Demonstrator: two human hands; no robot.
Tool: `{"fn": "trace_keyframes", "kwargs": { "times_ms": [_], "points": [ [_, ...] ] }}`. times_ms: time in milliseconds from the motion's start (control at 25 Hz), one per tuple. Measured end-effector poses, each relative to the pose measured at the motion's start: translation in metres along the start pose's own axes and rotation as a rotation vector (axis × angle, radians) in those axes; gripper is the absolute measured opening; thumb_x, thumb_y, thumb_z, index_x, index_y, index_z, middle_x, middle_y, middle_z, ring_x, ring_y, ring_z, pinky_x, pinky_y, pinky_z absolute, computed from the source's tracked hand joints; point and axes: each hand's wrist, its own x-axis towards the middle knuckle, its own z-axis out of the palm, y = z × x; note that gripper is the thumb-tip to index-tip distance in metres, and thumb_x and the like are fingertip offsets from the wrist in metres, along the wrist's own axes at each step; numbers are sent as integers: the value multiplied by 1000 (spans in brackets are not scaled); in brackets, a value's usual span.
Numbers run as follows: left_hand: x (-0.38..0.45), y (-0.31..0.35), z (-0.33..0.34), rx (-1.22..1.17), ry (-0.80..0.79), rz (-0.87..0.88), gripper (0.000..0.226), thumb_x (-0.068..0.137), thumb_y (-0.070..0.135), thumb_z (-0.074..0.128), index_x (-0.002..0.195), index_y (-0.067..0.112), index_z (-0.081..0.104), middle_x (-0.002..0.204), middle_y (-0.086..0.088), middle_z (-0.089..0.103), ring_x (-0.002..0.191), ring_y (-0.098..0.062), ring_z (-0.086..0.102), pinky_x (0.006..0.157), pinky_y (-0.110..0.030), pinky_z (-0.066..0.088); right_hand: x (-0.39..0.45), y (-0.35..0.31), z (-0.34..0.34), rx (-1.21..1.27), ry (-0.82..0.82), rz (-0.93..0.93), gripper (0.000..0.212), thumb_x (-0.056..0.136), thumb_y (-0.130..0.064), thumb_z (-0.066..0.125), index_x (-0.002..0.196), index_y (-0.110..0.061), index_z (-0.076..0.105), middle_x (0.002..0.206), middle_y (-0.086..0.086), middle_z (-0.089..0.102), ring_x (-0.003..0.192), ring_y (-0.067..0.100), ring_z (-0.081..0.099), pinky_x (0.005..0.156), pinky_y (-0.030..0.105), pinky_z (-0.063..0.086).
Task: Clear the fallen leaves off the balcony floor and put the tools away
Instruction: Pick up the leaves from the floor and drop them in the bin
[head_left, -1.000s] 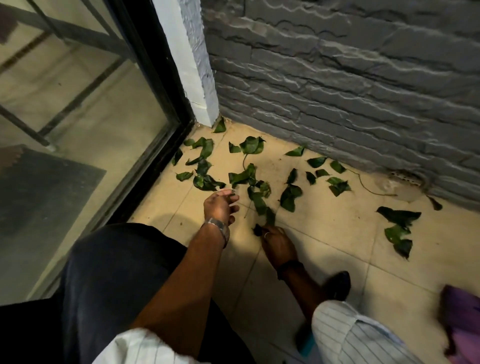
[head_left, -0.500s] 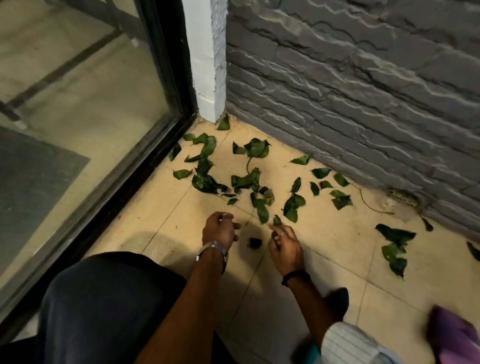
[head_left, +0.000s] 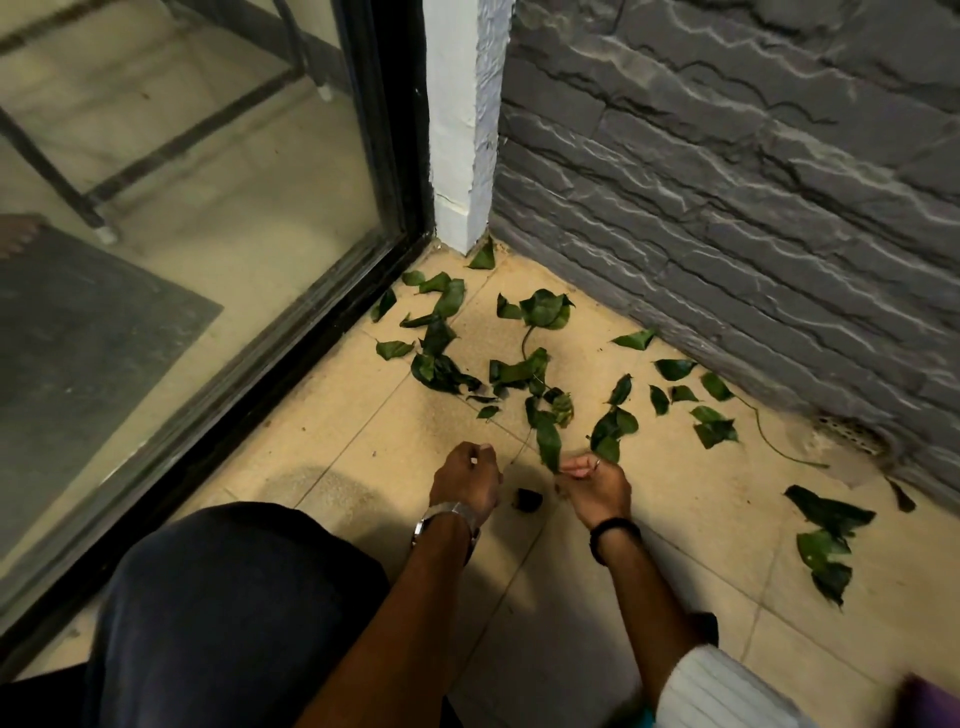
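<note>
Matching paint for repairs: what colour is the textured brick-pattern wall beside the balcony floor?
Dark grey; the textured brick-pattern wall shows best in the head view.

A single head-worn camera looks steeply down, close over both hands (head_left: 530, 483), toward the wall corner (head_left: 467, 156) beyond them.

Green leaves (head_left: 519, 371) scattered flat on beige tiled balcony floor (head_left: 691, 499), corner cluster

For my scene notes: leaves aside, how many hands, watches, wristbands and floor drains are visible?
Hands: 2, the left hand and the right hand, whose fingers pinch a leaf
Watch: 1
Wristband: 1
Drain: 1
Total: 5
</note>
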Motion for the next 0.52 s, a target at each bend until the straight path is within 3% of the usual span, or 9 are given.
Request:
{"fn": "trace_keyframes", "kwargs": {
  "times_ms": [160,240,320,360,440,520],
  "points": [
    [3,-3,0,108,-64,-2,50,99,62,35,116,24,62,111,-3,66,101,-30,65,91,-37,51,-76,-46,18,289,-312,-167,22,87,5,66,99,-13,70,95,-2,74,90,10,69,75,19,55],
    [4,-2,-4,223,81,21,56,104,55,30,109,12,66,105,-6,67,100,-31,65,88,-35,49,-102,-45,29,472,-466,-177,25,92,6,60,112,-8,67,103,-1,75,98,12,70,82,23,56],
    [11,-3,-8,237,264,30,64,104,55,25,92,10,69,90,-10,74,86,-32,69,82,-37,54,-99,-33,30,636,-382,-104,25,92,-1,63,116,-7,66,110,2,75,105,16,69,89,28,55],
    [12,-1,-10,182,313,24,65,104,56,25,84,11,68,82,-10,74,79,-33,71,80,-40,57,-88,-23,30,614,-264,-94,23,92,-4,66,114,-10,68,111,2,74,105,16,69,89,28,55],
    [16,0,-11,86,331,-13,65,103,56,28,73,13,66,74,-10,73,73,-33,70,75,-42,58,-63,-2,26,270,-37,-158,21,90,-10,70,108,-22,71,113,-7,71,108,12,65,92,24,53],
    [15,0,-14,50,287,-31,65,103,57,35,67,12,66,69,-12,71,68,-32,69,70,-39,55,-47,18,26,-158,-57,-300,24,90,-17,71,108,-31,69,117,-16,60,110,7,58,98,19,48]
  ]
}}
